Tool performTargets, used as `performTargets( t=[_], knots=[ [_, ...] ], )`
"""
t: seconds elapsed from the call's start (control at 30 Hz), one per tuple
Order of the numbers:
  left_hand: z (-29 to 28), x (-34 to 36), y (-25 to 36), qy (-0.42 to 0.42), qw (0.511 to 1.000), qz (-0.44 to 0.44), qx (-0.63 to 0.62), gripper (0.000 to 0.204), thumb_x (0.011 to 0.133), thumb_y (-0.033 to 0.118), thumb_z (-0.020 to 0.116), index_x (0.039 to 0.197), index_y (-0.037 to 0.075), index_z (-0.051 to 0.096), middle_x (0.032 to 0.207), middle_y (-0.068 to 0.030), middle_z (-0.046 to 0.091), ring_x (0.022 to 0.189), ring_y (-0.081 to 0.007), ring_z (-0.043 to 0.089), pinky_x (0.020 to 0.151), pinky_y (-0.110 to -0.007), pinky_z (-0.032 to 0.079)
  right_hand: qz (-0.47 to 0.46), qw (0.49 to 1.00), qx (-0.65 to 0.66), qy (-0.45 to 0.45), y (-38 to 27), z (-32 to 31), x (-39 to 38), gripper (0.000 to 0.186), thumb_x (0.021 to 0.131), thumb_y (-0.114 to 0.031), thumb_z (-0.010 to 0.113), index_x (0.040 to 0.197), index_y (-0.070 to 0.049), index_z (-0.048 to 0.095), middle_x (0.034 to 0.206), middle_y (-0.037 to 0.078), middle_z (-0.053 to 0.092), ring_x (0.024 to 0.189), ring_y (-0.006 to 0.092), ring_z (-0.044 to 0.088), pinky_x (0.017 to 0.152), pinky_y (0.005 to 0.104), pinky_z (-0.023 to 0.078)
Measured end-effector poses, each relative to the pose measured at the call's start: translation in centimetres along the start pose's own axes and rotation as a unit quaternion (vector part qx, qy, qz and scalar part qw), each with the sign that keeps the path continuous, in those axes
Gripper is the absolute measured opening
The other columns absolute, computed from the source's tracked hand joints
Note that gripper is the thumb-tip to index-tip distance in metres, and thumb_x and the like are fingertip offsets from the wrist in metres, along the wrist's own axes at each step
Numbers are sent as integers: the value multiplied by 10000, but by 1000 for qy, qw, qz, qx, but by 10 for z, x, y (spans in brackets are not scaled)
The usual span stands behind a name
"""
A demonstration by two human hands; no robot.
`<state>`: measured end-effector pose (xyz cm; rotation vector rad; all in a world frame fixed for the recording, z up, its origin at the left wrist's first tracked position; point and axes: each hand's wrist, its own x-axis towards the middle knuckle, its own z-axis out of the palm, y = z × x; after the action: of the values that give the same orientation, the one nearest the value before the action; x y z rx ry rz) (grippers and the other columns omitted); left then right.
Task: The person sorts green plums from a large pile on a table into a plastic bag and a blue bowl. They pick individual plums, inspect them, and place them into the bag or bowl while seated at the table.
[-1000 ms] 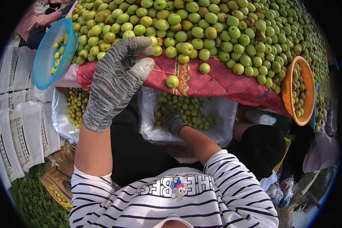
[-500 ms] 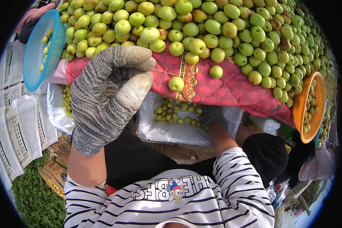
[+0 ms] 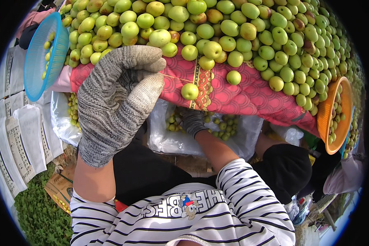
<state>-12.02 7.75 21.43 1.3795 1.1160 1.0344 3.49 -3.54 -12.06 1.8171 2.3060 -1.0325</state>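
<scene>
My left hand (image 3: pixel 117 98), in a grey knitted glove, hangs raised at the near edge of the fruit heap. Its fingers curl over and the thumb closes in under their tips; whatever lies inside the curl, if anything, is hidden. My right hand (image 3: pixel 194 121), gloved in darker grey, reaches down into a crate lined with clear plastic (image 3: pixel 184 146). Loose green jujubes (image 3: pixel 227 126) lie on both sides of it there, while its fingers are hidden below the cloth's edge. A large heap of green jujubes (image 3: pixel 229 28), some blotched brown, rests on a red patterned cloth (image 3: pixel 250 98).
A blue plastic basket (image 3: pixel 36 78) with a few fruits stands at the left, an orange basket (image 3: pixel 327 119) holding more at the right. One jujube (image 3: pixel 189 91) lies alone near the cloth's front edge. Another plastic-lined container (image 3: pixel 65 123) sits left of my left forearm, above a cardboard box (image 3: pixel 59 186).
My right hand has moved left inside the crate, from its right side to among the fruits near the middle. My left hand keeps its curled shape and has hardly shifted.
</scene>
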Motion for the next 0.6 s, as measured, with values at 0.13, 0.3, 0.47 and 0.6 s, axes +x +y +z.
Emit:
performTargets(
  t=[0.13,0.3,0.47,0.6],
  knots=[
    [1,-2,-1,-8,1000,-8,-5,297,863,-30,651,1154,-4,597,1085,-87,667,965,-127,634,868,-265,524,-102,974,-158,-124,-33,-2,10,543,806,-393,629,1319,-227,564,1389,82,497,1350,319,377,1134,517,243],
    [1,-1,-1,-7,1000,-26,-6,293,862,-20,656,1148,2,598,1074,-77,670,943,-104,628,853,-248,518,-231,951,-172,-118,-13,26,7,554,809,-433,605,1319,-217,574,1419,64,480,1390,315,313,1149,526,201],
    [-1,1,-4,-3,999,-19,43,303,858,17,682,1151,17,606,1070,-64,670,929,-102,630,838,-249,523,56,931,292,-213,52,10,12,565,838,-416,578,1372,-244,514,1453,74,446,1437,386,212,1096,633,230],
    [-3,6,-15,-58,986,-9,159,363,873,35,657,1227,18,577,1128,-91,644,973,-133,624,847,-260,525,39,983,-71,-164,65,-9,-35,578,858,-391,547,1419,-282,459,1551,72,296,1468,355,131,1099,655,208]
  ],
)
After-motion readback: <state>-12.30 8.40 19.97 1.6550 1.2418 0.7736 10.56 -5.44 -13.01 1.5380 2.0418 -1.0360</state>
